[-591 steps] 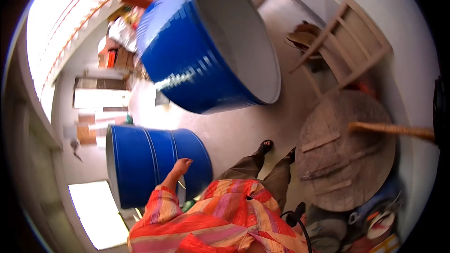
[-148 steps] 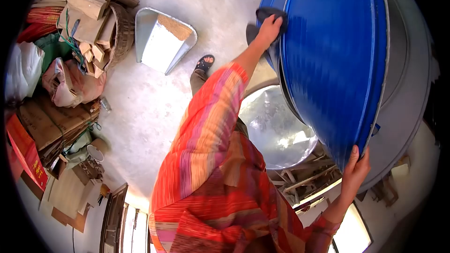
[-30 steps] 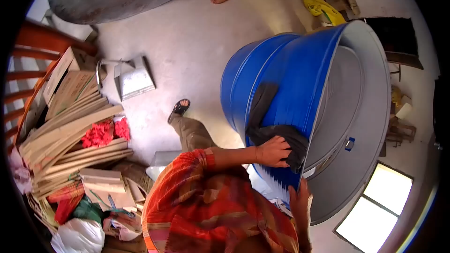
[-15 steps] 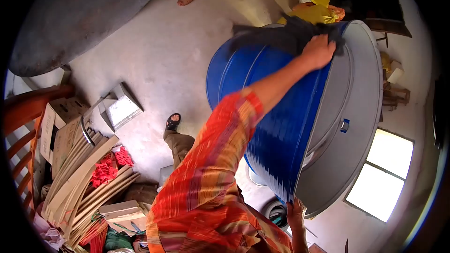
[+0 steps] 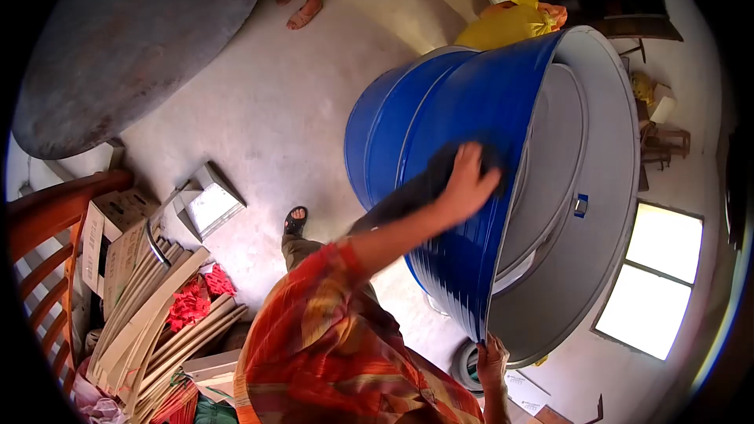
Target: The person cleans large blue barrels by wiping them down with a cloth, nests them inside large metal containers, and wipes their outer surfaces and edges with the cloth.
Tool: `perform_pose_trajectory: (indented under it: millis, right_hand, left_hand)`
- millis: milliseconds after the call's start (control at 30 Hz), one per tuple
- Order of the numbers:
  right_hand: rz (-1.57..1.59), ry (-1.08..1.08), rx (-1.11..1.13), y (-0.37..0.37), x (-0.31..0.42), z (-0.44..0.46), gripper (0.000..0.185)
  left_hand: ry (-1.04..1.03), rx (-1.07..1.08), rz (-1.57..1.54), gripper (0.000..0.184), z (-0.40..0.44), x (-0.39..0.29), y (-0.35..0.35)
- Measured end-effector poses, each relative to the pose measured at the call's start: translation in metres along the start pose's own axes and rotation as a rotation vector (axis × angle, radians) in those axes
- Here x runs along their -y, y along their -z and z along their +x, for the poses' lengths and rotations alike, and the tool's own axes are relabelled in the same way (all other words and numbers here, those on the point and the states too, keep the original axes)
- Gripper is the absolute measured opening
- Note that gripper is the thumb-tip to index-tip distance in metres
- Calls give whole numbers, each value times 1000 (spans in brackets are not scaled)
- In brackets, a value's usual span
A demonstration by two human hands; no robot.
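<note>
A large blue drum (image 5: 479, 102) lies on its side, its pale grey open end facing right. My left hand (image 5: 470, 182) presses a dark cloth (image 5: 400, 198) against the blue outer wall near the rim; hand and cloth are partly blurred. The cloth trails down to the left past my forearm. Lower down, my right hand (image 5: 493, 359) grips the bottom edge of the drum's rim, fingers closed around it.
Another person's feet (image 5: 305, 16) are at the top. A large dark round board (image 5: 141, 39) stands upper left. A metal dustpan (image 5: 208, 202), cardboard boxes, wood strips (image 5: 149, 306) and red cloth lie left. Yellow bags (image 5: 503, 27) lie beyond the drum.
My left hand has swept the dark cloth down from the drum's upper rim to the middle of its blue side. My right hand stays at the lower rim. The view has shifted slightly.
</note>
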State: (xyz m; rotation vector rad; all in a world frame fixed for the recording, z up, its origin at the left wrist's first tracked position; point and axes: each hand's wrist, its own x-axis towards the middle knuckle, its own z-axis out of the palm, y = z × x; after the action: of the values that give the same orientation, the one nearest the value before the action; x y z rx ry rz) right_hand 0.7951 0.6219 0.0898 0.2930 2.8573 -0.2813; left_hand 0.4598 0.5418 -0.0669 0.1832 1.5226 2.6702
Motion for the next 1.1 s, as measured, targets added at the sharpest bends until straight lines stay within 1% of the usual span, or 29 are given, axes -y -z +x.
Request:
perform_pose_trajectory:
  millis: [33,67,100,133,167,200,267,333,367,400,433,500,533,567,600,633,667,700,733,767,800,833,900,933,967,1000,1033,1067,1100]
  right_hand:
    - [5,3,-6,-1,-1,-3,38]
    - [3,-26,36,-2,-3,-6,39]
    - [-1,-52,81,1,-5,-6,39]
    - [-4,-41,83,4,-4,-3,39]
    - [30,-83,107,7,0,0,42]
    - [64,-128,129,9,5,3,44]
    - [127,-107,89,15,33,25,47]
    - [216,-60,80,22,45,52,56]
    - [253,-52,117,26,51,72,58]
    - [297,-56,93,27,58,92,56]
    - [343,-53,80,28,64,109,54]
    - [373,53,96,27,62,147,49]
    - [323,101,113,34,72,160,48]
    - [387,92,127,35,74,168,48]
    - [369,166,94,31,73,173,48]
    - [345,228,49,27,73,178,48]
    - [357,255,53,22,70,176,48]
    - [334,276,25,16,64,174,48]
    - [303,294,-2,16,62,178,48]
    - [299,306,-1,19,61,180,48]
    - [319,222,48,22,68,180,49]
    - [343,141,90,24,70,185,50]
    - [336,268,-10,20,63,187,50]
    - [297,255,-13,22,64,184,50]
    - [336,70,104,25,65,179,53]
    - [334,160,27,21,61,178,52]
    - [357,71,11,18,65,177,51]
    - [330,57,-18,2,47,164,37]
    - [270,54,0,-15,27,154,36]
  left_hand:
    - [-69,26,111,35,42,-14,5]
    - [-118,35,85,39,80,-15,2]
    - [-56,148,96,42,124,4,-6]
    - [37,162,98,44,153,1,-12]
    - [137,204,14,46,175,7,-17]
    - [122,170,86,45,178,0,-16]
    - [98,138,161,44,172,-10,-14]
    - [76,160,-6,41,139,-2,-6]
    - [69,74,68,39,117,8,-4]
    - [-19,54,37,38,88,-1,4]
    - [-46,47,117,41,61,-4,10]
    - [47,33,168,55,15,6,16]
    - [10,-41,229,59,-1,5,13]
    - [59,-77,233,60,-11,9,9]
    - [76,3,266,57,-7,7,13]
    - [114,24,279,52,1,-12,15]
    - [166,38,179,49,9,-9,14]
    - [219,57,63,46,19,-12,9]
    - [210,44,59,46,33,-14,11]
    - [297,57,59,45,50,-15,9]
    - [380,74,62,43,66,-22,9]
    - [363,73,71,43,83,-28,7]
    - [398,134,-8,44,122,-36,-1]
    - [387,126,-9,44,145,-31,-10]
    - [386,139,-2,44,171,-26,-19]
    - [367,169,6,45,200,-21,-27]
    - [347,203,12,46,228,-18,-37]
    - [344,227,20,46,262,-12,-46]
    - [351,263,93,48,291,-4,-58]
